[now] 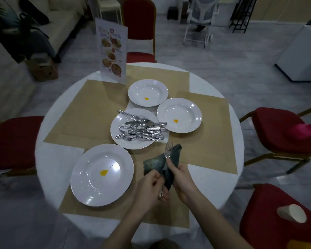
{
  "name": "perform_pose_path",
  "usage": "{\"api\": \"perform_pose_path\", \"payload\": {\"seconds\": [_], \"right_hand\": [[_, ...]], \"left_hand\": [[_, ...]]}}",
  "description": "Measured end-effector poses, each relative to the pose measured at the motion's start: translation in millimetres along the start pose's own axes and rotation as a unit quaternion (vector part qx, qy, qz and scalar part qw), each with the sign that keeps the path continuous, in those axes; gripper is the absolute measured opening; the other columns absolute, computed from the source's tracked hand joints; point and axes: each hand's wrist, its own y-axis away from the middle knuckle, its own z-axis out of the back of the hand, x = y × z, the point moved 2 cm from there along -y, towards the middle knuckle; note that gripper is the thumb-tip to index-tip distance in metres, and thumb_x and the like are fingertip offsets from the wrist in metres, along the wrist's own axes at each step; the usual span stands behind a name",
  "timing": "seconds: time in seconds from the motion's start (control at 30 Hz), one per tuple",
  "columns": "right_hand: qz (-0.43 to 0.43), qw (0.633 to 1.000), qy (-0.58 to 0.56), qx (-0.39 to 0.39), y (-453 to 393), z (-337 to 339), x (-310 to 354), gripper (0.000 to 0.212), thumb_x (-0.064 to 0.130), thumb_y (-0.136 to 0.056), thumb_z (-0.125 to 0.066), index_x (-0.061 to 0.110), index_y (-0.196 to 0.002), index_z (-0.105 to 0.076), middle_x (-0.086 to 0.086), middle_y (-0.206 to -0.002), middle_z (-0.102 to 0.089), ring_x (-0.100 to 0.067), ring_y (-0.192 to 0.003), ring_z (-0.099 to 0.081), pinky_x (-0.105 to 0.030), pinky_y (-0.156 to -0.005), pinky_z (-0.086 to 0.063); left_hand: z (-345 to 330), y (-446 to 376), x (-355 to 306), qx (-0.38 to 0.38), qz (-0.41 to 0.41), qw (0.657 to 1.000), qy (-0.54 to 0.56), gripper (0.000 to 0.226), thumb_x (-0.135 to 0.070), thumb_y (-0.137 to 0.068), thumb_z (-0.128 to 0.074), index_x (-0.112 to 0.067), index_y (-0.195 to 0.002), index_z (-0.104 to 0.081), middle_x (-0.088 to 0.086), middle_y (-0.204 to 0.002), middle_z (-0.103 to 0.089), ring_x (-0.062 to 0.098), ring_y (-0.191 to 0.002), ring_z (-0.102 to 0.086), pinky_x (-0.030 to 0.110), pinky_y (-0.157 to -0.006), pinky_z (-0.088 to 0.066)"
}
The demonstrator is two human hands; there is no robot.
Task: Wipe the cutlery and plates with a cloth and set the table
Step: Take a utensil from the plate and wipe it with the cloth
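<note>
My left hand (151, 187) grips the handle end of a fork (168, 150), whose tines point away from me above the table. My right hand (180, 174) holds a dark grey-green cloth (158, 163) wrapped round the fork's stem. A white plate (101, 174) with a yellow smear lies near left. The middle plate (118, 139) carries a pile of cutlery (142, 129). Two more white plates, one at the back (147, 92) and one to the right (179, 115), each show a yellow spot.
The round white table (48, 159) bears tan placemats (83, 112) and a standing menu card (112, 49) at the back. Red chairs ring it: back (139, 31), left (13, 141), right (284, 133). A paper cup (292, 214) lies on the near-right chair.
</note>
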Motion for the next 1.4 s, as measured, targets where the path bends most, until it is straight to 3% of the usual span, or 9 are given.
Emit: {"api": "perform_pose_path", "payload": {"seconds": [0.2,0.33,0.47,0.63,0.8,0.97,1.13,1.23,1.4], "right_hand": [[0.012,1.000,-0.013,0.024,5,6,13,0.033,0.028,-0.096,-0.059,0.000,-0.111,-0.067,-0.015,-0.106,-0.074,-0.026,-0.099,-0.070,-0.032,-0.084,-0.055],[0.029,0.995,0.069,0.066,12,-5,3,0.034,0.030,-0.095,-0.060,0.000,-0.110,-0.062,-0.017,-0.094,-0.072,-0.023,-0.076,-0.068,-0.041,-0.083,-0.053],[0.041,0.997,0.056,0.041,9,4,8,0.026,0.023,-0.100,-0.053,0.004,-0.114,-0.065,-0.011,-0.106,-0.073,-0.023,-0.101,-0.069,-0.035,-0.091,-0.055],[0.031,0.993,0.036,0.111,12,2,10,0.033,0.021,-0.097,-0.056,-0.008,-0.112,-0.061,-0.022,-0.093,-0.071,-0.027,-0.076,-0.070,-0.027,-0.071,-0.055],[0.018,0.998,-0.020,0.065,12,8,6,0.032,0.022,-0.093,-0.061,0.001,-0.117,-0.062,-0.015,-0.110,-0.072,-0.026,-0.105,-0.068,-0.032,-0.087,-0.054],[0.020,0.994,0.043,0.095,19,17,16,0.026,0.024,-0.094,-0.061,0.008,-0.115,-0.065,-0.007,-0.109,-0.074,-0.022,-0.105,-0.069,-0.036,-0.095,-0.053],[0.011,0.988,0.112,0.103,25,10,3,0.032,0.030,-0.092,-0.064,0.010,-0.117,-0.064,-0.006,-0.109,-0.073,-0.019,-0.101,-0.070,-0.037,-0.092,-0.056],[0.002,0.989,0.122,0.084,30,14,-5,0.032,0.033,-0.092,-0.064,0.013,-0.116,-0.063,-0.004,-0.109,-0.073,-0.016,-0.100,-0.070,-0.034,-0.089,-0.057],[-0.022,0.989,0.107,0.097,41,22,-21,0.032,0.033,-0.093,-0.062,0.013,-0.118,-0.061,-0.004,-0.112,-0.071,-0.016,-0.101,-0.070,-0.032,-0.088,-0.057]], "left_hand": [[13,-2,-1,0.029,-0.019,0.991,-0.126,0.018,-0.022,-0.096,-0.055,-0.014,-0.080,-0.056,0.000,-0.070,-0.071,0.012,-0.061,-0.070,0.045,-0.066,-0.060],[18,-8,-11,-0.011,-0.015,0.993,-0.114,0.011,-0.014,-0.097,-0.051,-0.016,-0.091,-0.060,-0.003,-0.079,-0.069,0.012,-0.066,-0.069,0.027,-0.059,-0.059],[19,-4,-10,0.000,0.001,0.998,-0.065,0.011,-0.012,-0.099,-0.048,-0.015,-0.096,-0.059,-0.005,-0.071,-0.065,-0.004,-0.052,-0.063,0.013,-0.051,-0.052],[13,-2,-3,0.023,-0.019,1.000,-0.009,0.017,-0.009,-0.099,-0.046,-0.015,-0.099,-0.061,0.008,-0.071,-0.070,0.022,-0.062,-0.070,0.038,-0.062,-0.060],[16,-5,-7,0.061,-0.018,0.992,-0.105,0.023,-0.019,-0.098,-0.051,-0.017,-0.076,-0.060,0.003,-0.065,-0.070,0.017,-0.053,-0.068,0.035,-0.058,-0.059],[49,-24,-21,-0.193,-0.065,0.975,-0.086,0.024,-0.029,-0.092,-0.059,-0.014,-0.074,-0.067,0.001,-0.068,-0.066,0.013,-0.065,-0.060,0.029,-0.061,-0.047],[21,-49,-18,0.008,0.017,0.999,0.029,0.025,-0.026,-0.091,-0.064,-0.004,-0.084,-0.074,0.004,-0.074,-0.068,0.006,-0.065,-0.059,0.021,-0.063,-0.045],[9,-53,0,-0.004,0.061,0.997,0.049,0.031,-0.027,-0.089,-0.066,0.001,-0.079,-0.071,0.012,-0.071,-0.068,0.016,-0.067,-0.060,0.031,-0.066,-0.046],[11,-65,0,-0.082,0.078,0.989,0.095,0.034,-0.022,-0.089,-0.066,0.012,-0.089,-0.066,0.010,-0.067,-0.047,0.010,-0.051,-0.037,0.024,-0.053,-0.034]]}}
